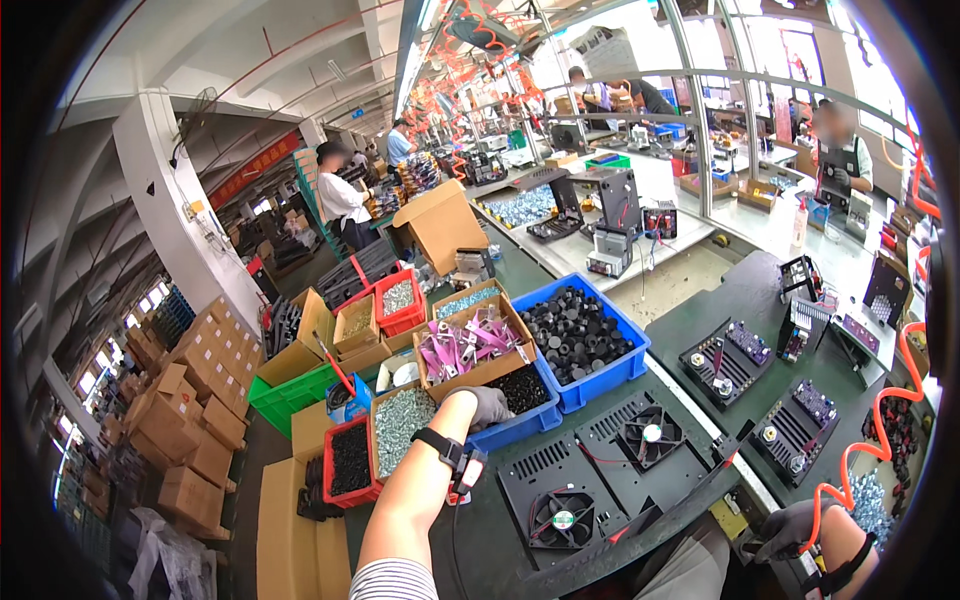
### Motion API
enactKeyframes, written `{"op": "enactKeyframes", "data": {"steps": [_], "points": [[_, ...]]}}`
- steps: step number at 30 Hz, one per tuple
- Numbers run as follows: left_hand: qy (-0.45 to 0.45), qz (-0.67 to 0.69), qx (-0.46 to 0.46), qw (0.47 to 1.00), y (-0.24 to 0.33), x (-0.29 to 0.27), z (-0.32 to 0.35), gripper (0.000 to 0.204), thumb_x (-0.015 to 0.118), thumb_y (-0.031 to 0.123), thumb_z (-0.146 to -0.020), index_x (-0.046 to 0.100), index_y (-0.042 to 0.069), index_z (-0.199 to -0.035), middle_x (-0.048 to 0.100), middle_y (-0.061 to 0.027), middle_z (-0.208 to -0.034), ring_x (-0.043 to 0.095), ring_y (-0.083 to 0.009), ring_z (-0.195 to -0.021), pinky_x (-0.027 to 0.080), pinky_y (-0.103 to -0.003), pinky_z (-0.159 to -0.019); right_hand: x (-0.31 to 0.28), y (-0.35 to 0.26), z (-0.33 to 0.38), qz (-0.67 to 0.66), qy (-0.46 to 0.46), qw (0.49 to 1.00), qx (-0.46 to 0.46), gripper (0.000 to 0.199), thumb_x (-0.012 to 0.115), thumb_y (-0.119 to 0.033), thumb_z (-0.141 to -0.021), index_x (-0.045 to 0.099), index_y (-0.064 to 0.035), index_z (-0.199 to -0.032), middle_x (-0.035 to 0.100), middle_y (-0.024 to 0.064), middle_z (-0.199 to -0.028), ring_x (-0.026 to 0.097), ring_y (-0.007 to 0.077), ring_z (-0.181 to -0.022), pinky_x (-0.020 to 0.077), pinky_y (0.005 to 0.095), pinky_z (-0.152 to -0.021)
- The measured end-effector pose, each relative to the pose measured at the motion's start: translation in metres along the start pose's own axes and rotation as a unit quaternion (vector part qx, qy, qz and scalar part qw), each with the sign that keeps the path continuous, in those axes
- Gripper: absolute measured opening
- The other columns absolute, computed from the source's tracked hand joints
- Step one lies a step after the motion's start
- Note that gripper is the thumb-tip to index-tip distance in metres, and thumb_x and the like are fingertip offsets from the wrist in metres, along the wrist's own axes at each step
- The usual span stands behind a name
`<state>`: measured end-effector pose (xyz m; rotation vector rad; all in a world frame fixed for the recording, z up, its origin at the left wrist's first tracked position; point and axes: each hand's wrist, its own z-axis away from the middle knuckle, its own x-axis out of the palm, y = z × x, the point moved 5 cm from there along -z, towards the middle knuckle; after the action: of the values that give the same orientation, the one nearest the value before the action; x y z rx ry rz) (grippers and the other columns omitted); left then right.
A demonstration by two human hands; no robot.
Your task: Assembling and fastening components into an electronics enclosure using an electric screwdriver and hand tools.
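My gloved left hand (488,408) is down at the smaller blue bin (520,428) of black bits (522,388), right hand (788,530) by the orange hose (880,420); can't tell either grip.

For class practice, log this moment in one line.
left grey-gloved hand: at blue plastic bin of black parts | right grey-gloved hand: near coiled orange hose | square black fans: on black panels

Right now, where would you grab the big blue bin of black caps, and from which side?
Take the big blue bin by its raised rim, from the near side, where the wall shows uncovered. The cardboard box and smaller blue bin crowd its left. I'd put one hand on the near rim, one on the far; piled black caps may make it heavy.
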<state>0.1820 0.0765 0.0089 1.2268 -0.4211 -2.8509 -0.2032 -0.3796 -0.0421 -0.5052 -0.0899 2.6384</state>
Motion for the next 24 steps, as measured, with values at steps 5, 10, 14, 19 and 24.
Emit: {"op": "enactKeyframes", "data": {"steps": [5, 10, 14, 19, 24], "points": [[0.115, -0.083, 0.015, 0.990, -0.006, 0.001, -0.002, 0.066, 0.067, 0.055, -0.085, 0.059, 0.007, -0.130, 0.066, -0.0161, -0.123, 0.061, -0.0294, -0.115, 0.048, -0.041, -0.097, -0.001, -0.011, -0.009, 0.055, 0.021, 0.997, -0.047, 0.043, 0.078, -0.046, -0.079, 0.072, -0.0097, -0.102, 0.063, -0.0006, -0.071, 0.061, 0.0113, -0.064, 0.0477, 0.0250, -0.058], [0.067, -0.083, 0.019, 0.994, -0.008, 0.007, -0.009, 0.065, 0.055, 0.063, -0.091, 0.068, 0.006, -0.119, 0.067, -0.0163, -0.121, 0.062, -0.0308, -0.114, 0.046, -0.041, -0.098, -0.009, -0.019, 0.021, 0.104, 0.039, 0.994, 0.022, 0.069, 0.074, -0.061, -0.070, 0.068, -0.0172, -0.123, 0.072, 0.0103, -0.102, 0.068, 0.0289, -0.099, 0.0505, 0.0378, -0.086], [0.022, -0.066, 0.015, 0.997, -0.004, 0.008, -0.012, 0.059, 0.060, 0.057, -0.088, 0.071, 0.004, -0.112, 0.071, -0.0151, -0.111, 0.066, -0.0300, -0.104, 0.049, -0.041, -0.092, -0.011, -0.026, 0.025, 0.116, 0.047, 0.992, 0.036, 0.072, 0.074, -0.058, -0.069, 0.064, -0.0186, -0.128, 0.070, 0.0113, -0.109, 0.066, 0.0298, -0.105, 0.0504, 0.0384, -0.089], [0.110, -0.085, -0.010, 0.990, -0.015, 0.007, -0.023, 0.048, 0.063, 0.038, -0.085, 0.068, 0.007, -0.120, 0.066, -0.0143, -0.126, 0.063, -0.0300, -0.113, 0.049, -0.039, -0.096, -0.002, -0.020, -0.013, 0.146, 0.008, 0.989, -0.015, 0.075, 0.073, -0.054, -0.072, 0.056, -0.0184, -0.136, 0.070, 0.0108, -0.108, 0.067, 0.0286, -0.103, 0.0502, 0.0390, -0.090], [0.180, 0.109, 0.026, 0.977, -0.037, 0.002, -0.033, 0.017, 0.058, 0.012, -0.085, 0.066, 0.004, -0.098, 0.065, -0.0141, -0.093, 0.064, -0.0263, -0.082, 0.053, -0.036, -0.069, 0.016, -0.002, -0.047, -0.092, -0.093, 0.991, -0.003, 0.059, 0.071, -0.028, -0.082, 0.054, -0.0080, -0.135, 0.066, 0.0091, -0.108, 0.068, 0.0187, -0.090, 0.0555, 0.0332, -0.076]]}}
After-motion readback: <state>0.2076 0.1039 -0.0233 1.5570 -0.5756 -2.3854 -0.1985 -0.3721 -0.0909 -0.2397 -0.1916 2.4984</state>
